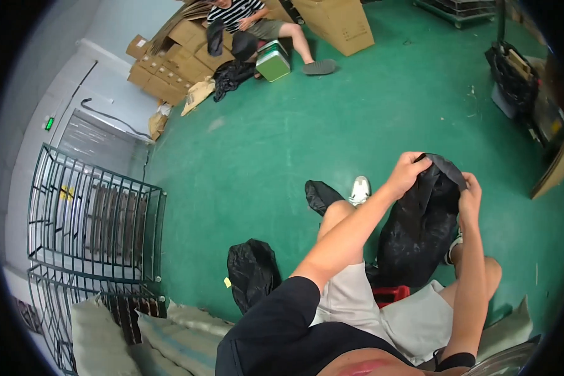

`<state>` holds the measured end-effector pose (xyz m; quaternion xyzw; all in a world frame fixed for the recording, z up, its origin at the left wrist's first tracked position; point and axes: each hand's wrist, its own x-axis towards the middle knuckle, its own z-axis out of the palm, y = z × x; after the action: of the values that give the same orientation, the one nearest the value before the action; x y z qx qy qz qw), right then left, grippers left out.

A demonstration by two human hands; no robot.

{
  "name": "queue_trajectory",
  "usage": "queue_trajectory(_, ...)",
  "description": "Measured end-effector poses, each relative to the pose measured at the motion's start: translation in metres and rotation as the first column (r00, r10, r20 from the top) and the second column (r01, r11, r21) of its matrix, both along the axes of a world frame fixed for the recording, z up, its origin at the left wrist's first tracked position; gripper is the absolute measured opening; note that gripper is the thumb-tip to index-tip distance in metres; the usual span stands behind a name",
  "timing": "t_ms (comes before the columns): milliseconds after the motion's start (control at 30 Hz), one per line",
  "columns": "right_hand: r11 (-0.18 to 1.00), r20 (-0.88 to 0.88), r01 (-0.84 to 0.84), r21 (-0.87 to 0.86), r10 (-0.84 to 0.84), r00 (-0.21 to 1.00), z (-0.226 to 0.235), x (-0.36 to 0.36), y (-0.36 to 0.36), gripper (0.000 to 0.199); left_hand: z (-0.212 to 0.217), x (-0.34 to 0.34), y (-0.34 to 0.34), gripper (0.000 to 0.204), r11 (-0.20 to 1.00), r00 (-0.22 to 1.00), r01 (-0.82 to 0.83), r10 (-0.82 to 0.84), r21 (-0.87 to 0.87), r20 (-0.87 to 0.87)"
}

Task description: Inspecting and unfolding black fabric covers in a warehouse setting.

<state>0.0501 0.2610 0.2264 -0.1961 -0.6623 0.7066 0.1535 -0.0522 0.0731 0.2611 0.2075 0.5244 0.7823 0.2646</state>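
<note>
A large black plastic bag (417, 241) stands between my knees, its mouth pulled up and folded over at the top. My left hand (412, 169) pinches the rim on its left side. On the opposite side of the mouth, my right hand (470, 193) grips the edge with the fingers partly hidden behind the plastic. What the bag contains cannot be seen. Part of a red object (390, 294) shows below the bag, between my thighs.
Other black bags lie on the green floor, one left of me (254, 272) and one by my foot (323, 195). Full woven sacks (100, 338) and a metal rack (97, 213) are at left. Farther off, a person (244, 19) sits beside cardboard boxes (188, 47) and a green box (273, 62).
</note>
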Motion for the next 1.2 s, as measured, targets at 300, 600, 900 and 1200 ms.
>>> queue_trajectory(300,0.857,-0.029,-0.300,-0.418,0.317,0.948,0.033,0.012,0.017,0.030,0.008,-0.017,-0.032,0.015,0.981,0.990,0.012,0.016,-0.194,0.141)
queue_trajectory(600,0.651,-0.202,-0.451,-0.610,0.423,0.883,0.016,0.060,0.038,0.045,0.018,0.008,-0.024,0.027,0.994,0.899,0.087,-0.107,0.067,0.424)
queue_trajectory(900,0.190,-0.490,-0.547,-0.815,0.278,0.826,0.030,0.039,0.022,0.049,0.010,-0.006,-0.021,0.023,0.947,0.949,0.272,-0.235,-0.170,0.209)
queue_trajectory(1200,0.323,-0.500,-0.520,-0.791,0.149,0.853,0.037,0.036,0.028,0.049,-0.009,0.004,-0.010,0.025,0.841,0.944,0.290,-0.173,-0.458,0.280)
